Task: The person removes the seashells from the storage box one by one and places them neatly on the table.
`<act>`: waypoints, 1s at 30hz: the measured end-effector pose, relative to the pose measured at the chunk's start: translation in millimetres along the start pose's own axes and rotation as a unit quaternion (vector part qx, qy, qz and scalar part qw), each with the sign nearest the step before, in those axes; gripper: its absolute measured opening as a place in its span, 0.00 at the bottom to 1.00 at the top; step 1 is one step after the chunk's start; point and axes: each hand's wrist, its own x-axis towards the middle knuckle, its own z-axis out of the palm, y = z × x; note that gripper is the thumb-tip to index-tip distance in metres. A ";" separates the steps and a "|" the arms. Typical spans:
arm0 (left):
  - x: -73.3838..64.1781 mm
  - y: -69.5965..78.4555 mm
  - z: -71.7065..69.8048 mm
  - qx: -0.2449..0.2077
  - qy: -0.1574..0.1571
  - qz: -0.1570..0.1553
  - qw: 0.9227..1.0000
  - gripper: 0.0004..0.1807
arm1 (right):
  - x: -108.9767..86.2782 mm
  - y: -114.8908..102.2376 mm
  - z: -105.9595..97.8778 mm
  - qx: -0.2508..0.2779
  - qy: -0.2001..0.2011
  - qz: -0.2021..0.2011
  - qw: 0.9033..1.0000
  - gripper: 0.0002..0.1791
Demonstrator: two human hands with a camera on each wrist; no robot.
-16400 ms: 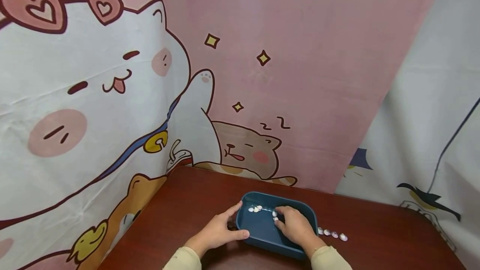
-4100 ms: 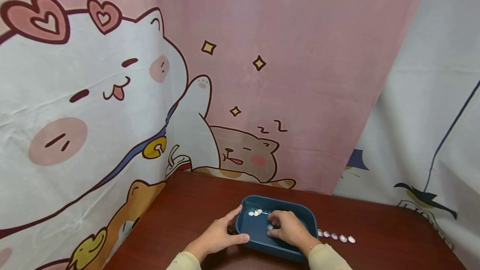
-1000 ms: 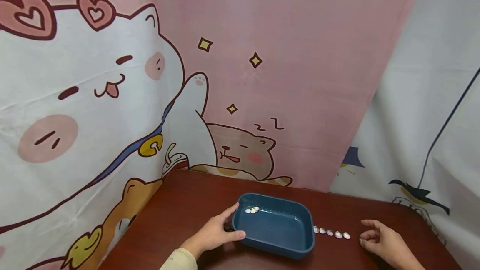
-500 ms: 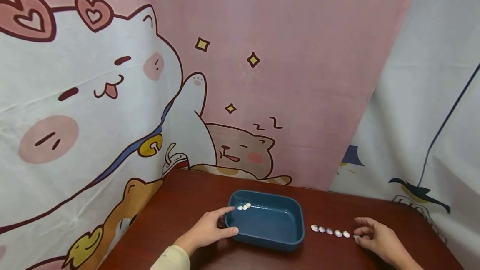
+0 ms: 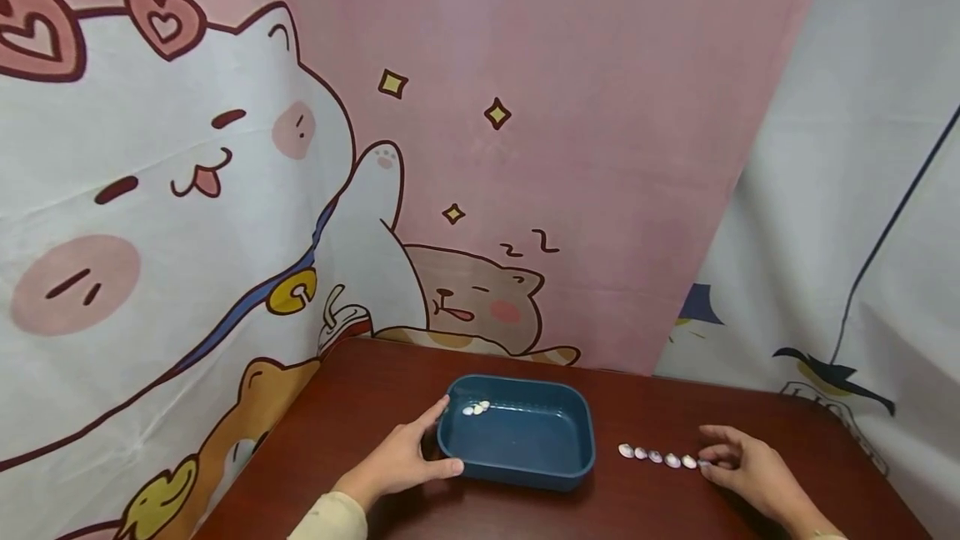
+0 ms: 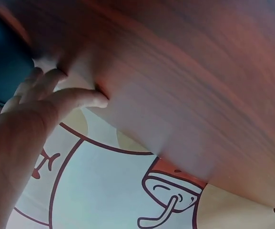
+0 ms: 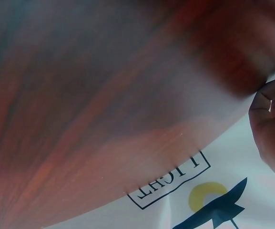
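My left hand (image 5: 397, 457) spans the left end of a dark blue rectangular tray (image 5: 517, 477), thumb along the front side and fingers at the back left corner. Three small whitish seashells (image 5: 477, 409) lie inside the tray, in its back left part. On the table to the right, several seashells (image 5: 656, 457) with a purplish tint form a straight row. My right hand (image 5: 753, 469) is at the right end of that row, thumb and index finger pinching one more small shell (image 5: 703, 463), mostly hidden. The right wrist view catches only the curled fingers (image 7: 270, 98) at its edge.
A reddish-brown wooden table (image 5: 360, 407) carries everything. Cloth printed with cartoon animals (image 5: 480, 307) hangs along its back and left edges, and a white cloth (image 5: 810, 273) hangs at the right.
The tray, pulled by my left hand, has moved left, leaving a gap to the shell row. My right hand has left the tray and brought a shell to the row's right end.
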 end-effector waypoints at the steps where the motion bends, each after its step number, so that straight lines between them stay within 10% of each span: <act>1: 0.0 -0.6 -0.4 0.002 -0.001 -0.003 1.000 0.62 | 0.4 -0.7 -0.3 0.000 -0.001 0.002 1.000 0.41; 30: 5.1 1.9 -7.3 0.029 -0.014 -0.011 0.999 0.58 | -6.6 1.0 2.5 0.011 -0.017 0.032 0.999 0.45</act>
